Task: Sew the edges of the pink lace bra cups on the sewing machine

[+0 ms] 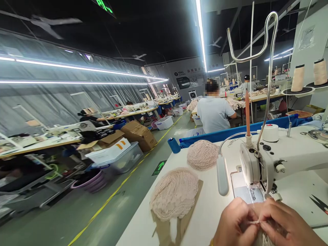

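Note:
Both hands meet in front of the white sewing machine (252, 164), just below its needle area. My left hand (234, 222) pinches one side of a small piece of pale pink lace (265, 239). On the other side, my right hand (285, 222) grips the same lace, fingertips nearly touching the left ones. Most of the lace is hidden by the fingers. To the left on the white table (143, 229) lies a pile of pink lace pieces (175, 193), partly over a tan board (188, 212). A second lace pile (203, 154) sits behind it.
Black scissors (319, 205) lie at the right. A lamp (222, 176) stands left of the machine head. A blue thread cone (174, 145) is at the table's far left edge. Ahead, a person in a light shirt (214, 114) sits beyond blue cloth (230, 132).

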A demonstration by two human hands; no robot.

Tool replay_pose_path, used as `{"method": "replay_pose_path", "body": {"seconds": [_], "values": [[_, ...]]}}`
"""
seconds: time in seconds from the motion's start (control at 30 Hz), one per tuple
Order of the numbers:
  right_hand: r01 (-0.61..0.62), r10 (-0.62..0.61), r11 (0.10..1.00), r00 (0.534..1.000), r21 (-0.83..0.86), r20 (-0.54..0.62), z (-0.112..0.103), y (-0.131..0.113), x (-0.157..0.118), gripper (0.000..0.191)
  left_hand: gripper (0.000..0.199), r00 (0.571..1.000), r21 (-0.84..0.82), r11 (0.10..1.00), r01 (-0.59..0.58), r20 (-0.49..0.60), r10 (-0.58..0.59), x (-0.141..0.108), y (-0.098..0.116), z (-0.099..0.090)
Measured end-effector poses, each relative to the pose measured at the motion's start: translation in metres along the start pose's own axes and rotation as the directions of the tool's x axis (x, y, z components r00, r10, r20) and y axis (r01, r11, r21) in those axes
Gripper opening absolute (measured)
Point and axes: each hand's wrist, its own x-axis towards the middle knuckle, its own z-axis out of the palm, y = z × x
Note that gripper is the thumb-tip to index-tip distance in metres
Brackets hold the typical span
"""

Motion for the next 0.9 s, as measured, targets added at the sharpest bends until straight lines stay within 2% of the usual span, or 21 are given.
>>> {"method": "replay_pose_path", "body": {"seconds": [0.13,0.23,0.37,0.57,0.73,0.83,0.9], "values": [[0.126,-0.126,0.988,0.992,-0.091,0.007,-0.007,-0.004,0.002,0.019,0.013,1.000,-0.064,0.998,0.003,0.020,-0.001,-0.001,0.004,0.002],[0.138,-0.147,0.979,0.988,-0.148,-0.050,-0.004,-0.007,0.000,0.022,0.017,1.000,-0.126,0.992,0.024,-0.002,-0.025,-0.001,0.008,0.003],[0.169,-0.188,0.963,0.980,-0.212,-0.072,0.000,-0.007,-0.002,0.024,0.019,1.000,-0.144,0.989,0.028,0.009,-0.027,0.000,0.012,0.003],[0.383,-0.408,0.883,0.912,-0.271,-0.042,-0.012,-0.009,0.005,0.015,0.020,0.988,-0.041,0.989,-0.142,-0.070,0.139,0.001,0.009,0.005],[0.378,-0.409,0.877,0.911,-0.298,-0.048,-0.011,-0.009,0.005,0.018,0.021,0.959,-0.091,0.959,-0.268,-0.124,0.256,0.001,0.008,0.004],[0.471,-0.509,0.815,0.860,-0.339,-0.030,-0.010,-0.004,0.004,0.017,0.022,0.955,-0.077,0.960,-0.269,-0.146,0.256,0.000,0.007,0.009],[0.522,-0.573,0.770,0.819,-0.368,-0.035,-0.011,-0.002,0.003,0.017,0.024,0.943,-0.060,0.960,-0.273,-0.215,0.255,0.000,0.003,0.017]]}}
